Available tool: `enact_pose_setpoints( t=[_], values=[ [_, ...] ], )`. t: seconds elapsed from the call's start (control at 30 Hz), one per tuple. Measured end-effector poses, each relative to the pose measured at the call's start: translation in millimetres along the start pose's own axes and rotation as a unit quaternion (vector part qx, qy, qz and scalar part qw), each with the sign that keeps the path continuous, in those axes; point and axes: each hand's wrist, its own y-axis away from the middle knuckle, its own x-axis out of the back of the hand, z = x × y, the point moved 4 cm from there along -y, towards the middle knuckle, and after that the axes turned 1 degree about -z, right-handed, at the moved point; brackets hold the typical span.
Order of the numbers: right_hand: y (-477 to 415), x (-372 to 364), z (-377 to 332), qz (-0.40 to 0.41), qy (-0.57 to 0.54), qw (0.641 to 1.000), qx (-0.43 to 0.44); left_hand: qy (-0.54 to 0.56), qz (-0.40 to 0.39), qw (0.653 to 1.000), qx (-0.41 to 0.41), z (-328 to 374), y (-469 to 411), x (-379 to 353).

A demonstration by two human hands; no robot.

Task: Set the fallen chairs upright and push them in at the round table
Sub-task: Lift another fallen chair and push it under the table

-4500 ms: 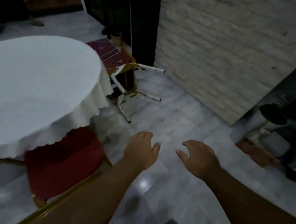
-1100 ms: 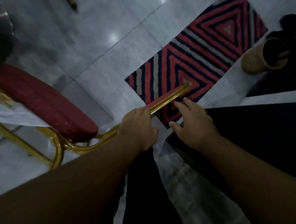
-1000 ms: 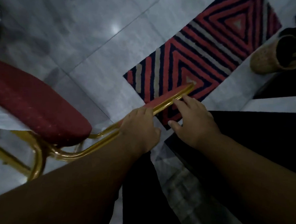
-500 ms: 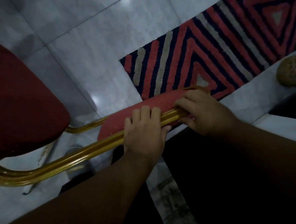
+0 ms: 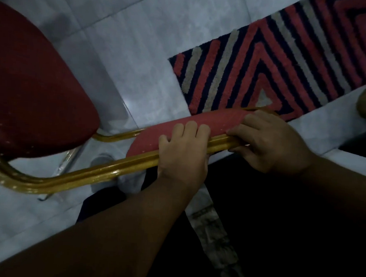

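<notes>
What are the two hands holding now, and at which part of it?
Both hands hold the chair by its backrest: the left hand wraps the gold frame rail beside the red pad, and the right hand takes its grip near the top end.

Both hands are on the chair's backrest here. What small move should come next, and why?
Probably push the chair forward toward the table, which is out of view. The left hand and right hand both grip the top of the backrest, and the seat looks level, so it seems already upright.
</notes>
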Motion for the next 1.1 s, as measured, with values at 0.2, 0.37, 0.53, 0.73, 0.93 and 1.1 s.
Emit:
enact_pose_setpoints(
  t=[0.2,0.37,0.53,0.73,0.93,1.1],
  values=[
    [4,65,-61,0.032,0.004,0.999,0.026,0.048,0.046,0.998,-0.013,-8,45,77],
    [4,137,-142,0.074,-0.04,0.996,0.033,0.12,0.067,0.99,-0.025,-38,100,172],
    [34,189,-183,0.083,-0.149,0.985,0.028,0.158,0.073,0.985,-0.014,-71,162,250],
    [44,226,-271,0.098,-0.147,0.982,0.063,0.169,0.078,0.982,-0.009,-98,231,305],
    [36,253,-372,0.156,-0.114,0.972,0.134,0.148,0.141,0.977,-0.064,-114,302,358],
    [36,260,-470,0.141,-0.036,0.969,0.201,0.123,0.205,0.963,-0.128,-140,372,383]
  ],
)
